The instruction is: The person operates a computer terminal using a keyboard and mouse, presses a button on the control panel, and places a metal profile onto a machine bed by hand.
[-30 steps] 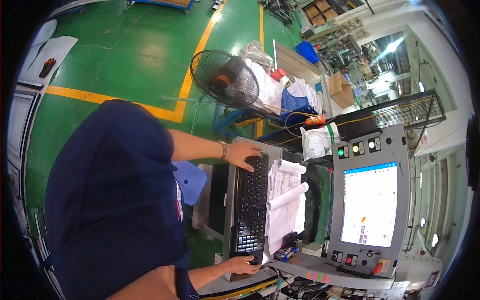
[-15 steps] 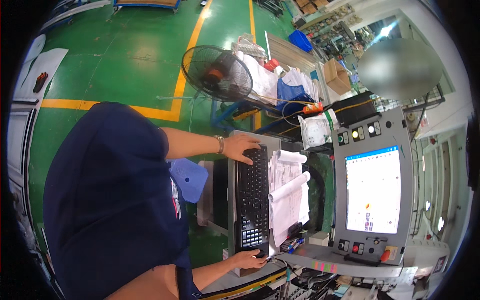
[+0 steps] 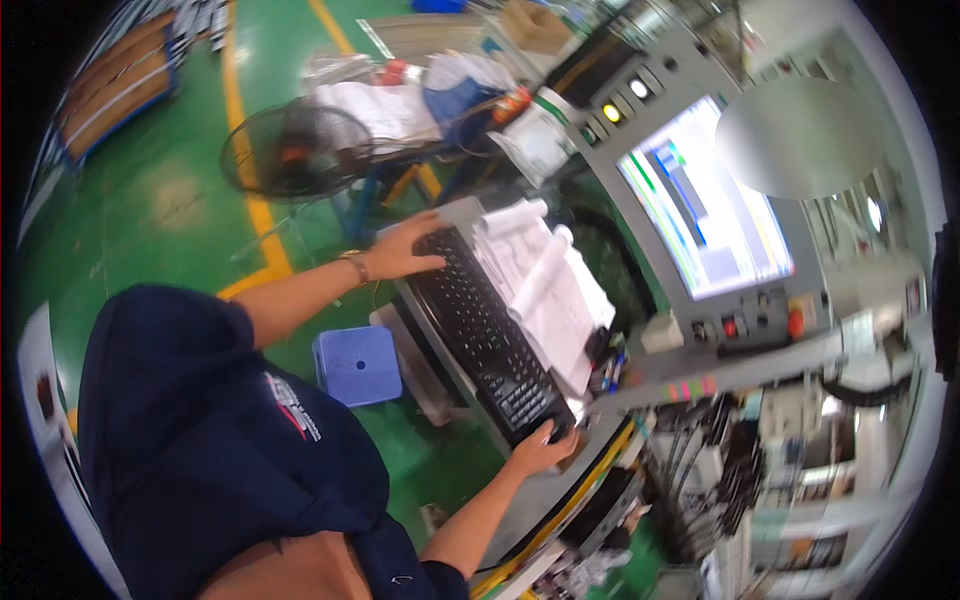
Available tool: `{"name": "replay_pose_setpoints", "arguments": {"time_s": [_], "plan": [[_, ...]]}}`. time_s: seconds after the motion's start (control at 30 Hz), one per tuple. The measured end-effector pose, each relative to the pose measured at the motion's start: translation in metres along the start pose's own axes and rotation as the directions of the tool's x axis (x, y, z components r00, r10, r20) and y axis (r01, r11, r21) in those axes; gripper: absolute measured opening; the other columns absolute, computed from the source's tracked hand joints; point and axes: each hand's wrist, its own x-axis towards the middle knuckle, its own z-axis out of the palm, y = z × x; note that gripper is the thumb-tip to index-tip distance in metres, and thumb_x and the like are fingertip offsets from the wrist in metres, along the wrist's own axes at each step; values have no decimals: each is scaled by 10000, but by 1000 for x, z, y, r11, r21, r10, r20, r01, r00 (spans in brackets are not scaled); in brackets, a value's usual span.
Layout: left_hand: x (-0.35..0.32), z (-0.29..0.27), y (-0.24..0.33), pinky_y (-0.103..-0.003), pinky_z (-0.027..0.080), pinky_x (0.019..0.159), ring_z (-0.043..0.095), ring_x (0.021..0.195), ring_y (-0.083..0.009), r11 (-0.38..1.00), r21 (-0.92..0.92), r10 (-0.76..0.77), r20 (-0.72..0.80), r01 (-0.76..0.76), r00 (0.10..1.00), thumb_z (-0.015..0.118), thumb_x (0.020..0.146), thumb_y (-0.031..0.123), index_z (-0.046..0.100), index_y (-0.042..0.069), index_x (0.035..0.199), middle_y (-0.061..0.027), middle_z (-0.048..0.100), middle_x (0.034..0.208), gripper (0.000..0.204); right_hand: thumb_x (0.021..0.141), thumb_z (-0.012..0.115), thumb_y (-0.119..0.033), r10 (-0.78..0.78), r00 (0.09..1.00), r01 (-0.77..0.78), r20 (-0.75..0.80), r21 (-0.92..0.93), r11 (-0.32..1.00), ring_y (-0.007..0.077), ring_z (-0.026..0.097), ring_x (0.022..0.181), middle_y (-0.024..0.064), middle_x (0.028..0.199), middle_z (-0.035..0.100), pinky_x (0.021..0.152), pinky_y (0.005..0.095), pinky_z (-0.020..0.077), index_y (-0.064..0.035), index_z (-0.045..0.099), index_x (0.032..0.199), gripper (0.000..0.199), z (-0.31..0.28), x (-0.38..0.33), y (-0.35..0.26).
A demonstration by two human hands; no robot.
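Note:
A black keyboard (image 3: 480, 330) lies on a grey shelf in front of a machine's control panel. My left hand (image 3: 408, 250), with a band on the wrist, rests with spread fingers on the keyboard's far end. At the opposite end, my right hand (image 3: 540, 448) touches the keys by the number pad. Neither hand holds anything. Rolled and flat white papers (image 3: 545, 285) lie just behind the keyboard. A lit screen (image 3: 705, 200) stands above them, with buttons (image 3: 735, 325) below it.
A blue plastic stool (image 3: 358, 365) stands on the green floor under the shelf. A standing fan (image 3: 295, 150) and a cluttered bench (image 3: 420, 95) lie beyond my left hand. A yellow line (image 3: 255, 205) crosses the floor. Cables and machine parts (image 3: 720, 480) hang at the right.
The view has tilted and closed in on the panel. Both hands stay at the same two ends of the keyboard.

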Motion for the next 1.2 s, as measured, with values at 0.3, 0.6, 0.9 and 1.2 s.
{"name": "replay_pose_setpoints", "arguments": {"time_s": [0.3, 0.6, 0.9, 1.2], "plan": [[72, -110, 232, -478, 329, 1298, 423, 1576, -316, 385, -445, 832, -212, -808, 513, 938, 871, 234, 462, 22, 1622, -153, 481, 1671, 914, 1008, 671, -86, 160, 942, -143, -294, 79, 987, 380, 565, 1412, 227, 1563, 513, 1184, 495, 493, 71, 607, 1447, 471, -54, -119, -28], [70, -68, 289, -504, 344, 1286, 429, 1569, -328, 177, -687, 869, -227, -705, 439, 935, 870, 281, 414, 2, 1642, -173, 488, 1656, 973, 1007, 677, -120, 486, 817, -541, -311, -119, 833, 386, 546, 1409, 230, 1534, 554, 1124, 502, 477, 31, 597, 1480, 503, -128, -333, -40], [171, -4, 496, -520, 355, 1277, 435, 1563, -351, -379, -558, 877, -471, -738, -94, 908, 888, 326, 409, -7, 1642, -202, 484, 1653, 964, 955, 746, -224, 590, 696, -717, -408, -360, 597, 468, 563, 1378, 290, 1513, 588, 1196, 558, 433, 22, 569, 1528, 648, -248, -466, -33], [86, -21, 775, -535, 365, 1268, 441, 1557, -374, -760, -193, 468, -824, -620, -318, 882, 906, 372, 405, -15, 1643, -231, 480, 1650, 959, 1026, 721, -259, 387, 528, -798, -756, -286, 530, 509, 510, 1414, 306, 1499, 572, 1206, 574, 407, 41, 572, 1508, 587, -410, -439, -39]]}}
